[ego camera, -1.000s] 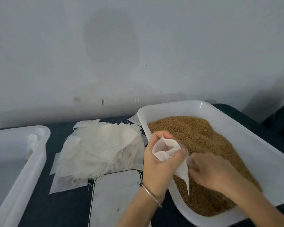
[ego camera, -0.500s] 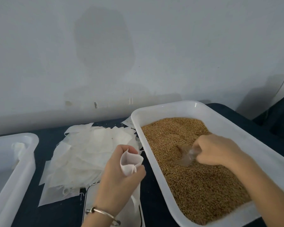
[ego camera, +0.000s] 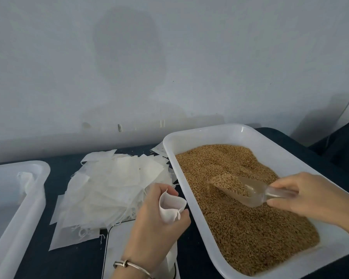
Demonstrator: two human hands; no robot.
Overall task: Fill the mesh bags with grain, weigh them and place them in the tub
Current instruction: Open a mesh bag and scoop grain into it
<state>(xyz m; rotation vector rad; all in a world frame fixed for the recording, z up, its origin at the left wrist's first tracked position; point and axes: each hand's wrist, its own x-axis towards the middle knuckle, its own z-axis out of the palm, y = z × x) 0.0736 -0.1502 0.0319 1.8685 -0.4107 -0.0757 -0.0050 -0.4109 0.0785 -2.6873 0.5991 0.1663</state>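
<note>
My left hand (ego camera: 155, 224) grips an empty white mesh bag (ego camera: 170, 207) with its mouth held open, just left of the grain tray. My right hand (ego camera: 308, 195) holds the handle of a clear plastic scoop (ego camera: 248, 191) that lies in the brown grain (ego camera: 250, 228), its bowl loaded with grain. The grain fills a white tray (ego camera: 216, 131) on the right. A scale (ego camera: 119, 252) lies under my left wrist, partly hidden. On the left stands a white tub (ego camera: 28, 208) with one bag (ego camera: 25, 178) inside.
A loose pile of empty mesh bags (ego camera: 113, 190) lies on the dark table between the tub and the tray. A pale wall runs close behind everything. A dark object sits at the far right edge.
My left hand moved the open bag off the tray to its left side. My right hand pulled the scoop up out of the grain, and its loaded bowl now shows.
</note>
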